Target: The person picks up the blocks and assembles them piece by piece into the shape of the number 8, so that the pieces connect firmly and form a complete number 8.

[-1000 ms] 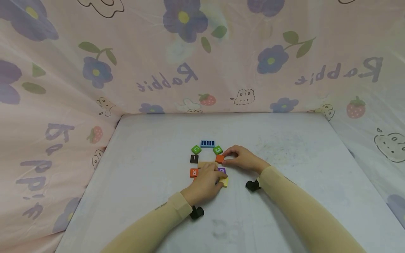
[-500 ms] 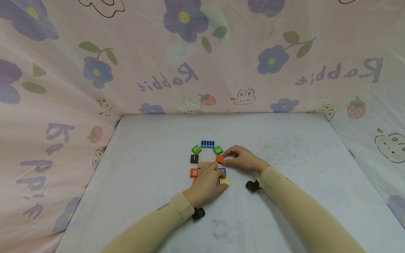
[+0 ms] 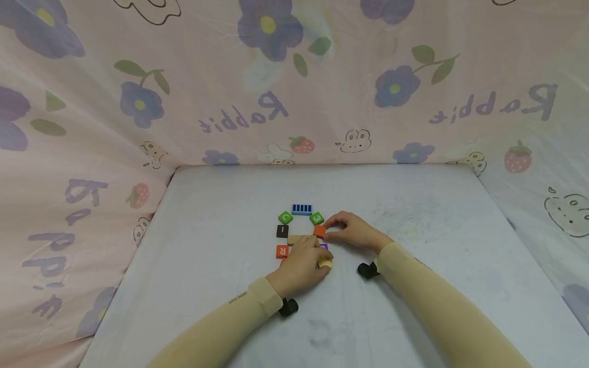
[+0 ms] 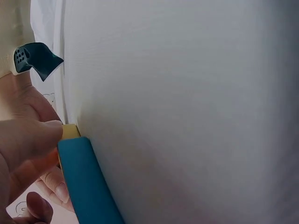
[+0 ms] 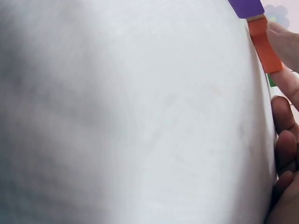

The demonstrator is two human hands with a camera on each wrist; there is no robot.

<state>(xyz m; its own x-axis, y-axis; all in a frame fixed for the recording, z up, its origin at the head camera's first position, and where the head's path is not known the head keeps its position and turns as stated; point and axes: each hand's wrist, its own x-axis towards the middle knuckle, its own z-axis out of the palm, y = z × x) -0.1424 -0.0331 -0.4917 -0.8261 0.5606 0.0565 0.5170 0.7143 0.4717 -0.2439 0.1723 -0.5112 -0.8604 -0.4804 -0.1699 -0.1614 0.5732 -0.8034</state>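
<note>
My left hand (image 3: pixel 299 266) reaches over the near part of a tile arrangement, with index finger and thumb pinching a yellow block (image 3: pixel 324 264) at its right side. In the left wrist view the thumb meets the yellow block (image 4: pixel 71 131), beside a longer teal block (image 4: pixel 86 182). My right hand (image 3: pixel 352 231) pinches a small orange block (image 3: pixel 319 231) between thumb and index finger. The right wrist view has this orange block (image 5: pixel 266 49) next to a purple one (image 5: pixel 247 7). Under my left hand, part of the arrangement is hidden.
A blue striped block (image 3: pixel 301 209) tops the arrangement. Below it are green tiles marked C (image 3: pixel 285 217) and 3 (image 3: pixel 316 218), a black tile (image 3: pixel 282 231), an orange R tile (image 3: pixel 282 251) and a tan plank (image 3: pixel 299 239). A patterned curtain (image 3: pixel 322 112) surrounds the white table (image 3: pixel 221 214).
The left thumb has moved right, from over the yellow block to its near edge, and that block has shifted slightly. The right hand and the orange block stay in place.
</note>
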